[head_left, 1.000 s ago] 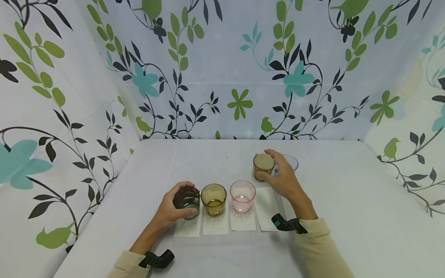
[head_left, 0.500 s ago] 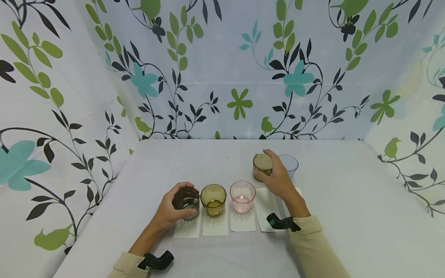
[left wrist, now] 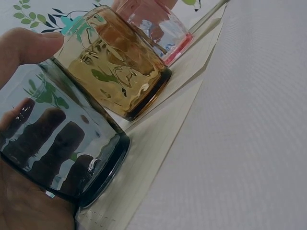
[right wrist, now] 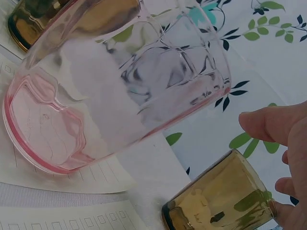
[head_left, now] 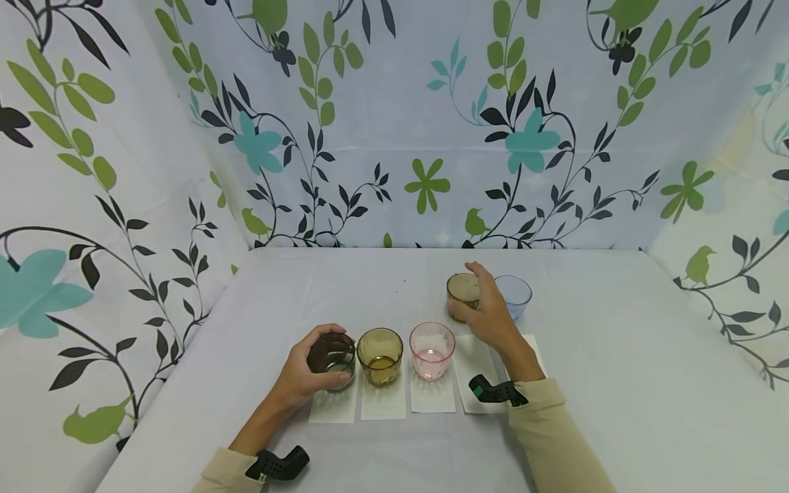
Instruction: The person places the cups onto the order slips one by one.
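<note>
My left hand (head_left: 306, 366) holds a dark grey-tinted glass (left wrist: 72, 143), thumb at the near side and fingers round the far side. The glass stands upright at the left end of a row of pale paper strips. My right hand (head_left: 492, 313) is at an amber glass (right wrist: 220, 196) farther back, its thumb and fingers spread beside it. In the right wrist view a digit stands apart from that glass, above the rim. Lower fingertips overlap the rim; contact is unclear. Between the hands stand another amber glass (head_left: 379, 356) and a pink glass (head_left: 431, 351).
Just right of my right hand stands a pale blue glass (head_left: 516, 298). Strips of paper (head_left: 477, 373) lie in a row on the white table (head_left: 382, 459), partly under the front glasses. Leaf-patterned cloth (head_left: 425, 103) hangs behind and at both sides.
My right hand has moved slightly left, farther over the back amber glass, uncovering more of the blue glass. That amber glass has stayed put. My left hand and its glass have not moved.
</note>
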### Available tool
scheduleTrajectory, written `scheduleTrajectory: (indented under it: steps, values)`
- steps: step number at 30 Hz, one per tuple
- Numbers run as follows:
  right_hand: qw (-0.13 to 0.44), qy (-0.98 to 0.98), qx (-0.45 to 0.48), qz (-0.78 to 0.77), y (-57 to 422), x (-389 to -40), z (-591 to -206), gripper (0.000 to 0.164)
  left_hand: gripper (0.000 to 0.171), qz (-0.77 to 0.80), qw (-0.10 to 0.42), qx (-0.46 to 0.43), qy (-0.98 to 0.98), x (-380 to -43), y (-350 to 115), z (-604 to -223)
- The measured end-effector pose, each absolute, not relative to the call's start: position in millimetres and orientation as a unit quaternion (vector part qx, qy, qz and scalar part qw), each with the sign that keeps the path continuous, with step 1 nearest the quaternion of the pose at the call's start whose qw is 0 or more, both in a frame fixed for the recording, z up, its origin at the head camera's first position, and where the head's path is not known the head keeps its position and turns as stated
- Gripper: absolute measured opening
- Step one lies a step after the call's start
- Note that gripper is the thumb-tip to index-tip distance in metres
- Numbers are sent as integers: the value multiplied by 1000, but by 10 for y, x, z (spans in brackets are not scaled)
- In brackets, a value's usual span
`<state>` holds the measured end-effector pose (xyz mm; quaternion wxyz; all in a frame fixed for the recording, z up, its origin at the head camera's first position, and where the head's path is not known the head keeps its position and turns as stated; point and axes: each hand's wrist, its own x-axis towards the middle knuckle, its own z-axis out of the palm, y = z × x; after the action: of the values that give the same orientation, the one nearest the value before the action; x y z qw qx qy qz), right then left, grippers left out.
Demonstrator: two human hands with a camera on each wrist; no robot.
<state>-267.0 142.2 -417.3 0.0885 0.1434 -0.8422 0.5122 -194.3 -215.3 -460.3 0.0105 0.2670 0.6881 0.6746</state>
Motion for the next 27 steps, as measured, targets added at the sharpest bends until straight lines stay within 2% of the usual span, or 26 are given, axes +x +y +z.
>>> scheduleTrajectory:
  steps: [5,14,27]
  values:
    - [87,-840,145,515,1411,-2684,-4177,77,68,672,9,265,692,-1938,-2155,-4609]
    - [118,-844,158,498,1406,-2736,-4224,63,68,670,10,263,694,-1941,-2151,-4608]
    - [93,-837,132,523,1381,-2801,-4328,76,68,669,10,268,693,-1940,-2151,-4620]
